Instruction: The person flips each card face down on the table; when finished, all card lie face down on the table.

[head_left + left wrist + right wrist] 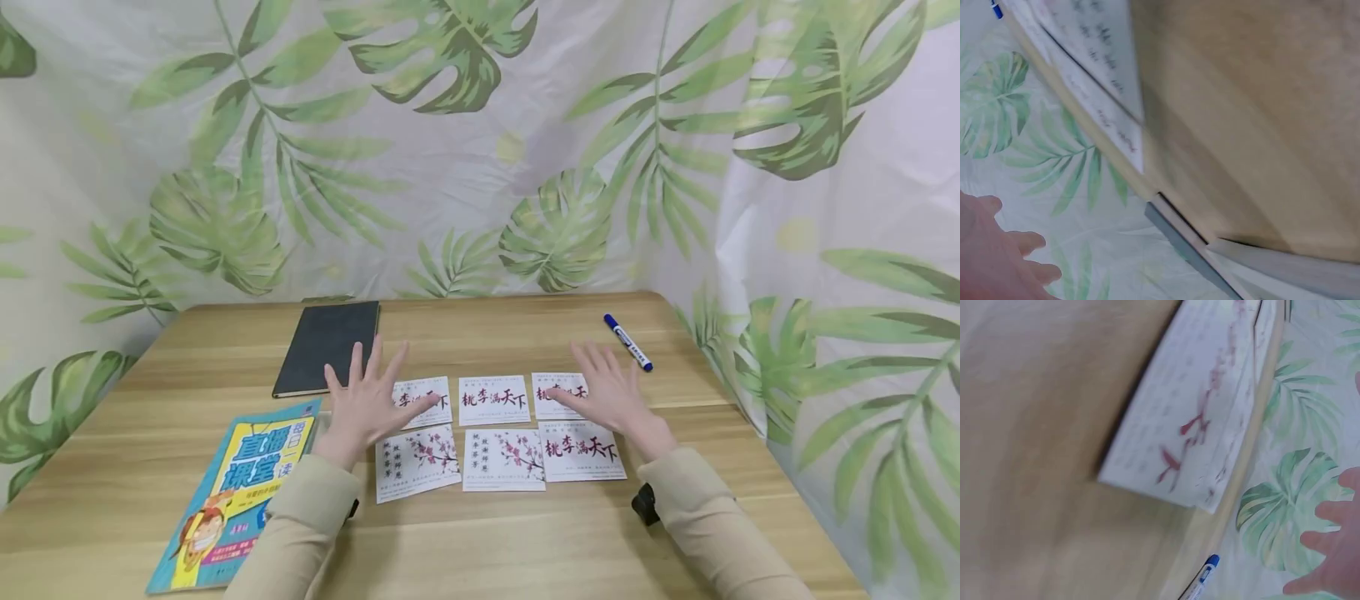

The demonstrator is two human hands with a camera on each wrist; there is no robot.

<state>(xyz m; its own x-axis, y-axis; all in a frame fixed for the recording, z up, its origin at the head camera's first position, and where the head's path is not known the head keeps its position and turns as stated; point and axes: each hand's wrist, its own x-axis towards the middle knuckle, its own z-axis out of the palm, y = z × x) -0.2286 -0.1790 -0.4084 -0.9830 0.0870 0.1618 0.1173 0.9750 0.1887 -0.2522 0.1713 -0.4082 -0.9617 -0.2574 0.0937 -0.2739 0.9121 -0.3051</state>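
Several white cards lie in two rows on the wooden table, flat and face up. Red lettering shows on the top-middle card (494, 401) and the bottom-right card (582, 452). Plum blossom branches decorate the bottom-left card (417, 463) and the bottom-middle card (504, 461). My left hand (366, 408), fingers spread, partly covers the top-left card (429, 392) in the head view. On the other side, my right hand (611, 396) partly covers the top-right card (555, 408), its fingers also spread. Both hands appear raised above the table in the wrist views and hold nothing.
A black notebook (330, 346) lies at the back left. Nearer, a blue and yellow children's magazine (236, 500) rests beside the left forearm. A blue-capped marker (628, 342) lies at the back right. Behind the table (480, 550) hangs a leaf-patterned curtain (450, 167).
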